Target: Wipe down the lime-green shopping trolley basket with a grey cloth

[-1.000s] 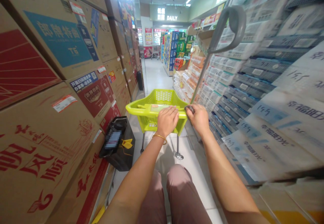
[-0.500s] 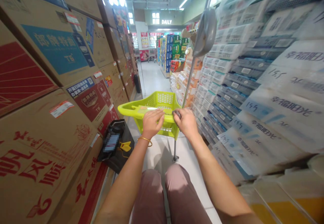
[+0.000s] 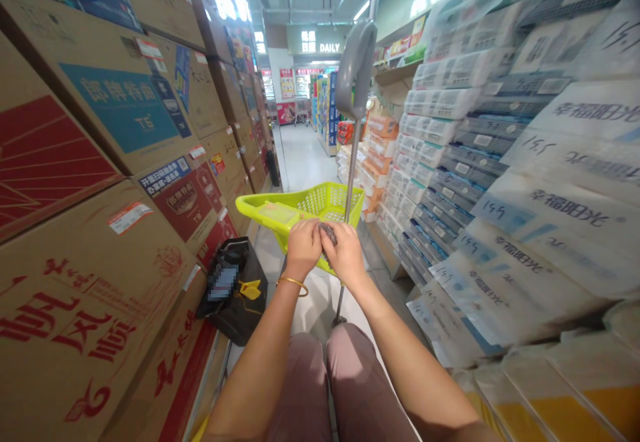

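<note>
Both hands meet at the near rim of the green cart (image 3: 305, 210): the left hand (image 3: 303, 247) grips the rim, the right hand (image 3: 347, 253) closes on the grey pole (image 3: 351, 155) rising just ahead. Cartons left; packs right, marked "14.9". Overhead sign: "DAILY".

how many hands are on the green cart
2: the left hand and the right hand meet at the near rim of the green shopping cart, around a small dark object.
</note>
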Available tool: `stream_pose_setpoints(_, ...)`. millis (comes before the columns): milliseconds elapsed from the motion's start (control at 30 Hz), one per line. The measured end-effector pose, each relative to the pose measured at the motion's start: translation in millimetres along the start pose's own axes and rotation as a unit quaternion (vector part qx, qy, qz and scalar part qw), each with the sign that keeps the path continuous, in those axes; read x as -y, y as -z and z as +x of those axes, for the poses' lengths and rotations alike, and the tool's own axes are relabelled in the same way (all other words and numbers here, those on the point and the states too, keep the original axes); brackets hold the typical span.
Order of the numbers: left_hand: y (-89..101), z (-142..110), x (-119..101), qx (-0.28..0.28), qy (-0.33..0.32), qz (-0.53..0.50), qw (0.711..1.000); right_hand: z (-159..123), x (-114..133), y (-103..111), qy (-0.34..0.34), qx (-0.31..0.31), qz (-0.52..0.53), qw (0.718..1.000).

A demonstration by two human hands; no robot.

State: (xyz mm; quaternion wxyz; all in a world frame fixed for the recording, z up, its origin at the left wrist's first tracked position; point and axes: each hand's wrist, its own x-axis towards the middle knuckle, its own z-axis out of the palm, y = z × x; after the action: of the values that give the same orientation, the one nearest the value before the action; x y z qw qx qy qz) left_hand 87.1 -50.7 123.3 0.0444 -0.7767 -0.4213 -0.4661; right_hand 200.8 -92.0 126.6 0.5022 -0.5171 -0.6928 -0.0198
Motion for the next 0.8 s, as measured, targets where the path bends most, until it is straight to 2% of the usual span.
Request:
stream_pose_setpoints(233,-1.5,-5,2,0.018,-0.021,-0.007,1.000,-3,-10,3,0.008,-0.016,0.029,0.999)
stream_pose_setpoints(400,-0.2,-3,0,0.048,-0.035,0.039,0.997,-2,-19,4,-0.012,-0.038,0.039,0.998)
stream_pose_setpoints(633,3.8,-5,-3,0.033,-0.027,0.063,0.997,-1,-28,4,-0.022,-0.035,0.070,0.997)
stream_pose_setpoints(800,5.9,-6,-2,0.027,-0.027,0.060,0.997,-2,-43,-1,-0.074,-0.072,0.095,0.990)
